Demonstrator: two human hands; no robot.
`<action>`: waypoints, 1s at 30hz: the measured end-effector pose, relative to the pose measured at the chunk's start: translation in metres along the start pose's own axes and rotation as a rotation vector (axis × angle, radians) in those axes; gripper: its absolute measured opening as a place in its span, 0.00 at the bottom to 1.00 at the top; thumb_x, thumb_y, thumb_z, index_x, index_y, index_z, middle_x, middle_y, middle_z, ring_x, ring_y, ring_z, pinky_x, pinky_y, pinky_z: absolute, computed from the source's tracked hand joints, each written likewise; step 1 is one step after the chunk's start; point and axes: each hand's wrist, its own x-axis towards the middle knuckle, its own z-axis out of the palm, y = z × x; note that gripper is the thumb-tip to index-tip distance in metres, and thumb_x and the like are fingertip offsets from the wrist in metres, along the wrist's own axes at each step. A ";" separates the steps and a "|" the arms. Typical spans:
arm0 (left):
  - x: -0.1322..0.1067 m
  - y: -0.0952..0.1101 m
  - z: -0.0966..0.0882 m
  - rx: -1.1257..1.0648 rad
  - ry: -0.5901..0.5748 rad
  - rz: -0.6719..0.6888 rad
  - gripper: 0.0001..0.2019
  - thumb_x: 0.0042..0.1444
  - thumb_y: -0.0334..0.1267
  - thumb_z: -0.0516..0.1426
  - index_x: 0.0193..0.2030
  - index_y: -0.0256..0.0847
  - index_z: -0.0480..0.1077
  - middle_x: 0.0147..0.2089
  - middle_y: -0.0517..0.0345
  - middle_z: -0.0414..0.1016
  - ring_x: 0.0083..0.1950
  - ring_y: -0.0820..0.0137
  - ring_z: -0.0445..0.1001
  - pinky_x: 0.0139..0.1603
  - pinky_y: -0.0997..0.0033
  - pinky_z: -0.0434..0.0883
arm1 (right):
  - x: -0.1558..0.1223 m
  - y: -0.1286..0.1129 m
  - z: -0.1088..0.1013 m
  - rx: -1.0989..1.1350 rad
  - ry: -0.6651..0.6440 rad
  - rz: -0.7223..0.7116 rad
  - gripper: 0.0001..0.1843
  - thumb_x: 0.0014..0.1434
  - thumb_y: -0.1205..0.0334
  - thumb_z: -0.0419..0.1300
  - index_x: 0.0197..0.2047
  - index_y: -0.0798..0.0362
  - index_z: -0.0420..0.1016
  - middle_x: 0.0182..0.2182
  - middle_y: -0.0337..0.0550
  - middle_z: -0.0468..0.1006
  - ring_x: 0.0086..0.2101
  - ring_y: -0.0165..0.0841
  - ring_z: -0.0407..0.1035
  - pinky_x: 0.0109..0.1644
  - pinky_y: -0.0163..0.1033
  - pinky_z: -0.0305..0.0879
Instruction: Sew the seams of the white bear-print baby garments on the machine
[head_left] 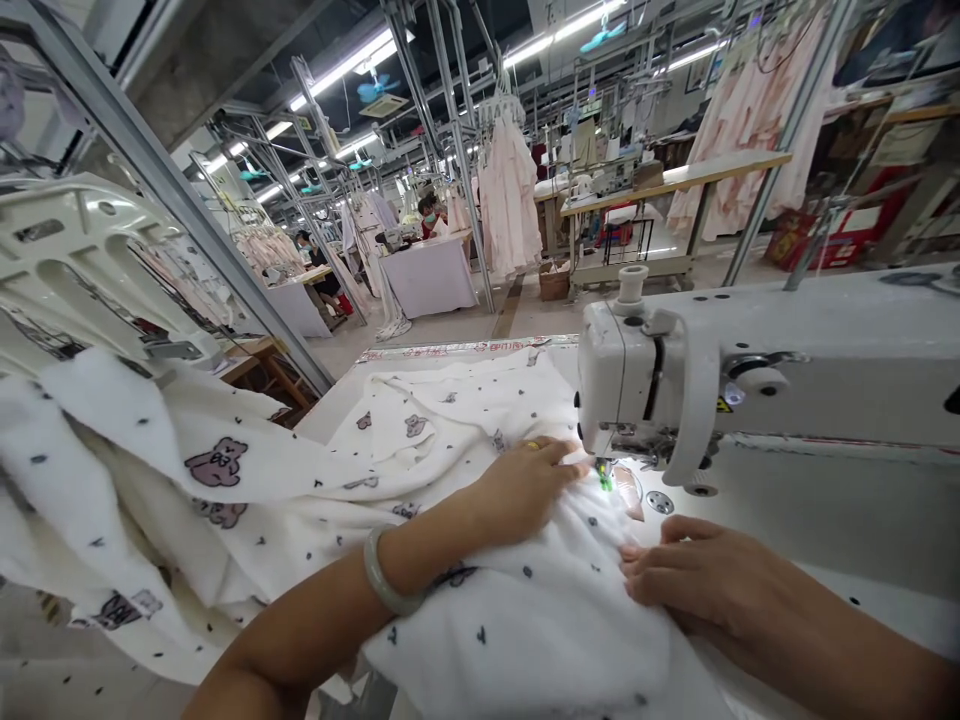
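White fabric printed with small bears and dark marks [480, 610] is spread over the sewing table and passes beneath the needle area of a white sewing machine [847, 350]. My left hand [529, 487] lies on the cloth just left of the presser foot [604, 474], fingers stretched out and pressing down. A ring and a pale bangle [382, 575] show on that arm. On the near right side, my right hand [701, 575] has its fingers bent and closed on the fabric's edge. A lamp lights the stitching spot, where a small pinkish piece [628, 493] shows beside the foot.
At left, more of the printed fabric [217, 465] hangs over a white plastic hanger rack [97, 250]. A metal post [187, 215] slants close by. Beyond the table are pink garments on hangers [512, 195], another workbench [675, 180] and a seated person [431, 215].
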 end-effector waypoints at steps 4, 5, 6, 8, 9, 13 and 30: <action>-0.020 0.027 -0.011 0.007 -0.017 -0.192 0.11 0.73 0.37 0.53 0.54 0.39 0.75 0.55 0.45 0.77 0.55 0.55 0.77 0.57 0.53 0.78 | 0.004 0.003 0.002 -0.099 -0.079 -0.048 0.21 0.72 0.77 0.47 0.30 0.48 0.67 0.26 0.35 0.78 0.24 0.33 0.71 0.42 0.44 0.66; -0.025 0.031 -0.010 0.003 -0.046 -0.238 0.11 0.73 0.39 0.54 0.54 0.39 0.75 0.54 0.45 0.77 0.53 0.55 0.77 0.54 0.53 0.78 | 0.002 0.004 0.005 -0.127 -0.055 -0.079 0.22 0.72 0.78 0.46 0.31 0.48 0.68 0.27 0.36 0.79 0.25 0.33 0.72 0.43 0.44 0.66; -0.030 0.035 -0.009 0.010 -0.075 -0.274 0.11 0.72 0.38 0.54 0.54 0.38 0.74 0.54 0.45 0.77 0.53 0.55 0.77 0.53 0.54 0.79 | 0.000 0.005 0.008 -0.150 -0.015 -0.109 0.22 0.72 0.79 0.44 0.33 0.49 0.70 0.29 0.38 0.81 0.27 0.34 0.74 0.45 0.45 0.67; -0.037 0.037 -0.007 0.054 -0.100 -0.321 0.12 0.70 0.33 0.53 0.55 0.38 0.73 0.55 0.44 0.77 0.54 0.54 0.77 0.53 0.53 0.79 | -0.007 0.005 0.015 -0.197 0.095 -0.170 0.23 0.74 0.78 0.42 0.41 0.50 0.75 0.36 0.42 0.85 0.36 0.35 0.79 0.50 0.45 0.67; -0.039 0.038 -0.006 0.074 -0.101 -0.326 0.13 0.69 0.30 0.52 0.55 0.38 0.73 0.56 0.44 0.77 0.54 0.54 0.77 0.54 0.52 0.78 | -0.011 0.004 0.018 -0.233 0.151 -0.194 0.24 0.76 0.77 0.40 0.47 0.52 0.77 0.40 0.44 0.86 0.41 0.35 0.80 0.54 0.45 0.67; -0.040 0.039 -0.005 0.128 -0.067 -0.320 0.13 0.65 0.26 0.52 0.51 0.36 0.74 0.56 0.43 0.78 0.54 0.53 0.76 0.55 0.50 0.78 | -0.022 0.000 0.025 -0.382 0.279 -0.266 0.26 0.76 0.75 0.38 0.55 0.58 0.77 0.46 0.50 0.86 0.50 0.39 0.79 0.63 0.49 0.63; -0.007 0.026 0.008 -0.042 -0.008 0.083 0.16 0.76 0.36 0.49 0.63 0.35 0.70 0.59 0.43 0.76 0.60 0.57 0.75 0.65 0.56 0.73 | -0.008 0.008 0.014 -0.111 0.247 -0.059 0.17 0.76 0.76 0.47 0.46 0.52 0.76 0.32 0.38 0.82 0.30 0.31 0.75 0.43 0.40 0.68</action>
